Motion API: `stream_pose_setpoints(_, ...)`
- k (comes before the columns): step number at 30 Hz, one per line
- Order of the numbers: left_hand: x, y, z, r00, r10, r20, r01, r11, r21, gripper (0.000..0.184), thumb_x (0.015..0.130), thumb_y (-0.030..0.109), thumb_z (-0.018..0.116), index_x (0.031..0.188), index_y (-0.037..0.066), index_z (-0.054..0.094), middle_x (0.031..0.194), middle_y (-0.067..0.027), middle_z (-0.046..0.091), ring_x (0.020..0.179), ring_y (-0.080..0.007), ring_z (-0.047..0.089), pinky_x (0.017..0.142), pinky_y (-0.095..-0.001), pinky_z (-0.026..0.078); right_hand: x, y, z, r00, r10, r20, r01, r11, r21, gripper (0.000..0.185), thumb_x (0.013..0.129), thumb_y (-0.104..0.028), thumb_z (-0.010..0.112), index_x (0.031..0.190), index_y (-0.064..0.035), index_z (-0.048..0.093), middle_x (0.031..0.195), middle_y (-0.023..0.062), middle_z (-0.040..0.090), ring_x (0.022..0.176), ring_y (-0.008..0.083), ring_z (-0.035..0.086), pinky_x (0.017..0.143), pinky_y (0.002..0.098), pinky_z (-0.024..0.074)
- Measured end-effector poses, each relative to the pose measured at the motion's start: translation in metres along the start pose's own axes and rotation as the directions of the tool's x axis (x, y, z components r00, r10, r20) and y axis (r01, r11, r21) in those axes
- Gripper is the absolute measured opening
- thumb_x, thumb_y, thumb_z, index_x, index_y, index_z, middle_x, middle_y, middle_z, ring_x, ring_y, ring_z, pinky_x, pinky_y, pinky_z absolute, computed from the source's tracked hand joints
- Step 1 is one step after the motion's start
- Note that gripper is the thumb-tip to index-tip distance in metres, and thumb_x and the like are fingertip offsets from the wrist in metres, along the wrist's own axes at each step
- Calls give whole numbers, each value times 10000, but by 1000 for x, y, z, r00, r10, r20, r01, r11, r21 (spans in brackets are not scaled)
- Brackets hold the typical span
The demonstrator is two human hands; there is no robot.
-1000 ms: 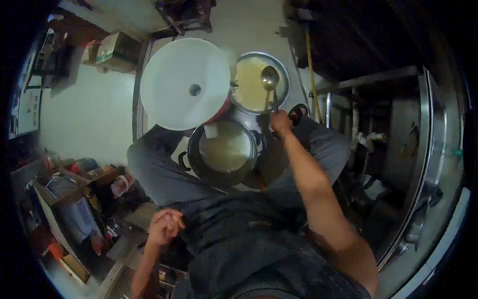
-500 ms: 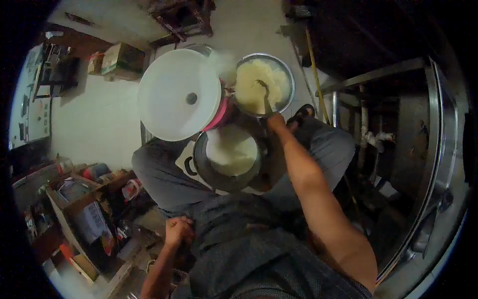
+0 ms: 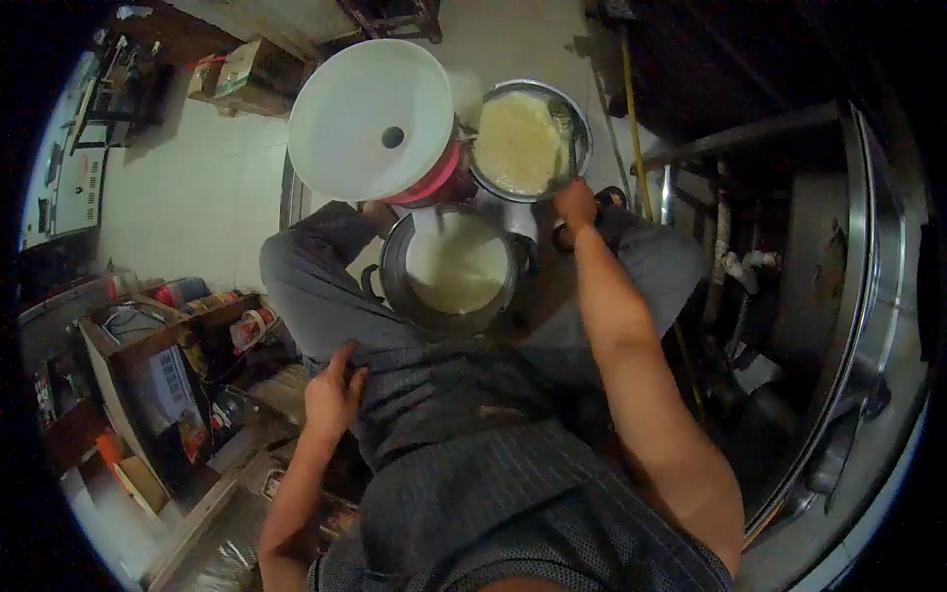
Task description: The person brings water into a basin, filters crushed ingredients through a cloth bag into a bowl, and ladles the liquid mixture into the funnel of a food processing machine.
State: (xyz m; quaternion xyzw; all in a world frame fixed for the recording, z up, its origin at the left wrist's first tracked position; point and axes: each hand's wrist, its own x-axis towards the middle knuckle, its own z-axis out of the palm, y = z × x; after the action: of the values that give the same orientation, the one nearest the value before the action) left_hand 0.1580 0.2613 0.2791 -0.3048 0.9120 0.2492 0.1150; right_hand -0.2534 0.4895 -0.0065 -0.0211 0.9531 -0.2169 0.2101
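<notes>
In the head view my right hand (image 3: pixel 575 204) is closed around the handle of a long-handled spoon (image 3: pixel 571 148). The spoon's darkish head rests against the right inner side of a metal bowl (image 3: pixel 589 163), in a pale yellow, grainy, wet mixture (image 3: pixel 518 143). Between my legs stands a dark pot (image 3: pixel 395 266) with side handles, holding milky liquid (image 3: pixel 459 271). My left hand (image 3: pixel 335 393) hovers by my left thigh, fingers loosely bent and apart, holding nothing. A large white round basin (image 3: pixel 355 109) with a dark round spot sits tilted over a pink container (image 3: pixel 434 183).
A wooden shelf unit (image 3: pixel 109 360) with clutter is at my left. Cardboard boxes (image 3: pixel 252 74) lie farther back left. On the right runs a metal-edged counter frame (image 3: pixel 868 257), with a yellow pole (image 3: pixel 631 109) beside it.
My view has shifted, so the vessels sit higher. The spoon has swung from the bowl's middle to its right side, and the mixture looks flatter. My left hand has loosened from a fist.
</notes>
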Motion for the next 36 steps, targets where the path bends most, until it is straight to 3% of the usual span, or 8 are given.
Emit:
stream_pose_setpoints(7,3,2,3,999,-28,30,25,993,114,307,849,178,650,1140,106,584,808,-200,655,734,-379,642,627,-434,503,41,52,60,993,116,3,-116,993,-37,303,802,-257,623,981,-16,664,981,221,681,941,364,661,791,394,542)
stream_pose_setpoints(10,-1,-9,10,999,51,-17,-47,984,173,229,852,165,642,1068,102,601,789,-189,654,712,-370,641,610,-429,504,60,68,91,831,-243,500,513,681,-522,257,818,-249,612,940,-29,671,823,184,688,759,295,679,646,338,540)
stream_pose_setpoints(12,0,-12,12,996,78,-45,-68,978,196,183,853,155,637,1024,98,608,782,-184,653,703,-367,640,601,-426,503,51,58,85,880,-156,449,104,985,139,188,834,-204,600,868,-28,657,710,155,640,607,254,617,534,349,492)
stream_pose_setpoints(16,12,-4,-2,978,-19,-207,42,993,110,111,855,125,636,953,85,604,763,-180,643,686,-378,632,592,-416,498,4,-9,23,840,129,528,-531,398,748,176,833,-32,510,659,-41,534,535,99,497,402,211,448,375,368,361)
stream_pose_setpoints(19,34,-20,-9,923,-73,-379,89,996,24,103,871,123,631,950,67,596,779,-180,647,704,-378,635,610,-406,495,0,-27,9,775,105,624,-614,363,701,226,884,-92,440,697,-23,545,510,74,496,396,194,454,366,321,353)
stream_pose_setpoints(27,42,-5,-5,952,38,-305,-91,983,-161,276,873,79,611,1137,37,543,1060,-175,638,934,-353,635,806,-401,501,18,-31,9,924,12,381,-286,684,671,145,848,-85,513,843,42,583,672,122,594,461,211,528,387,344,408)
stream_pose_setpoints(30,32,-28,-7,820,572,2,-570,817,89,436,729,63,630,1160,30,572,1230,-170,566,1122,-366,543,942,-455,444,40,-18,32,1000,-1,27,-10,920,392,214,827,-153,570,869,55,596,768,197,644,584,293,626,480,400,484)
stream_pose_setpoints(36,47,-37,-1,755,653,59,-647,728,227,427,690,205,600,1081,38,631,1205,-161,572,1121,-362,530,948,-442,441,20,-22,0,981,-47,-187,52,998,23,230,790,-180,585,904,9,650,926,247,669,876,389,665,750,482,533)
